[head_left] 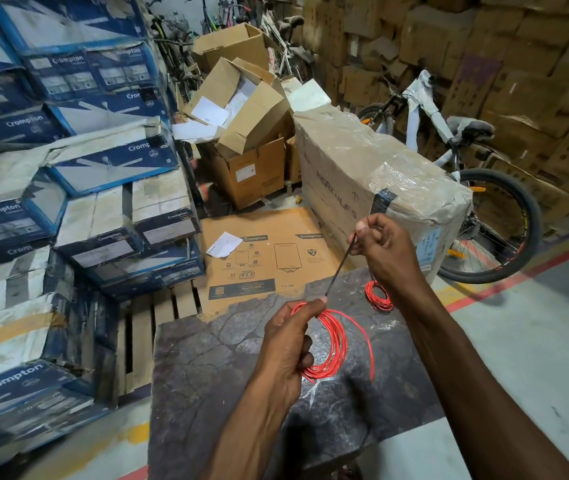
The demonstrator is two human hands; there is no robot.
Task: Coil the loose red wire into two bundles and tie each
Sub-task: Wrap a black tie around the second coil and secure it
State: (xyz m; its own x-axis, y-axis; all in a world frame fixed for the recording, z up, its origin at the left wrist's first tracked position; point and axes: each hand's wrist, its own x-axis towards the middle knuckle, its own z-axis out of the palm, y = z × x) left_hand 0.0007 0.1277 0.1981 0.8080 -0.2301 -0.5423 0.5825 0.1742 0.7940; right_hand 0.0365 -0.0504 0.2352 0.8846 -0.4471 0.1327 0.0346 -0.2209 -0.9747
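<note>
My left hand (288, 344) grips the big red wire coil (336, 344) over the stone slab (206, 375), my right hand (385, 251) pinches the black tie (340, 266) taut, so I'd cinch it snug around all loops.

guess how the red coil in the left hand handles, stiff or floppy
Probably floppy: the coil sags from the left hand and one loop bows wide. Likely light, since one hand's grip carries it. Until the tie is snug, it may spring apart.
</note>
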